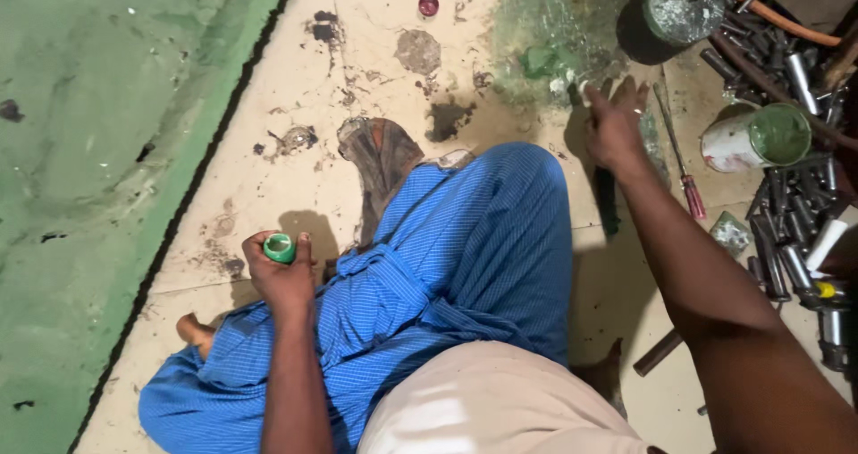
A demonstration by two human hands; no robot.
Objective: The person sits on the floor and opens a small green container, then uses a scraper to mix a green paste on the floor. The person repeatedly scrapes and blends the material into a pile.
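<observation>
My left hand [282, 280] is closed around a small green-painted cylinder [279, 248], held upright beside my left knee in blue checked trousers [465, 239]. My right hand [617, 128] reaches forward over the stained floor tiles, its fingers pinching a small pale object [585, 88] next to a green paint smear [545, 61]. What that object is I cannot make out. A dark stick-like thing [607, 199] shows under my right wrist.
A white can of green paint [760, 138] lies on its side at right, beside a red-handled screwdriver [684, 163]. Another paint-covered tin [684, 5] stands at the top. Several metal cylinders [795, 239] are piled at right. A worn sandal [380, 163] is ahead. Green floor [89, 150] lies left.
</observation>
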